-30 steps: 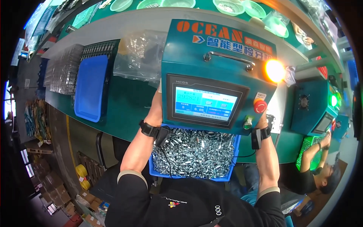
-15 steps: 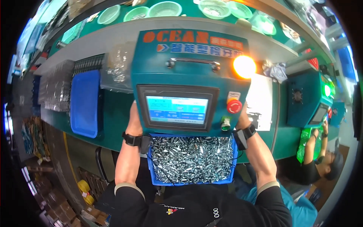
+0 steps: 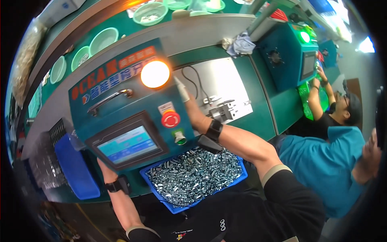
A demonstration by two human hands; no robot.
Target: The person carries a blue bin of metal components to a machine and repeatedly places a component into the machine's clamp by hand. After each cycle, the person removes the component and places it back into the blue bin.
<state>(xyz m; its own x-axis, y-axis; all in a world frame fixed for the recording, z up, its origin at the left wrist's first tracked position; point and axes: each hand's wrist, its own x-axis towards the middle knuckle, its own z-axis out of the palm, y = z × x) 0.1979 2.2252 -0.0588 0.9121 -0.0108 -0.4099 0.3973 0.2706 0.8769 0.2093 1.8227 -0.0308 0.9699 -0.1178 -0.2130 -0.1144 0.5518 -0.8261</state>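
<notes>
A teal box-shaped machine (image 3: 139, 100) with a lit screen (image 3: 127, 144) and a glowing orange lamp (image 3: 155, 74) stands in front of me. My left hand (image 3: 107, 172) reaches in at its lower left side; the machine's housing hides the fingers. Along its right side lies my right hand (image 3: 192, 109), partly behind the housing. A whitish covering shows at a fingertip, but most fingers are hidden. What either hand holds, if anything, does not show. Below the screen, a blue tray (image 3: 211, 197) is full of small shiny metal parts (image 3: 193, 173).
A red stop button (image 3: 170, 119) is on the machine's front. Right of it, a metal fixture (image 3: 223, 111) sits on a white plate (image 3: 225, 76). A blue tray (image 3: 76, 169) leans at the left. Two people are at the right, one at another teal machine (image 3: 278, 56).
My view has turned to the right, so the machine appears tilted and further left. The plate with the metal fixture now shows more fully. Both hands remain at the machine's sides.
</notes>
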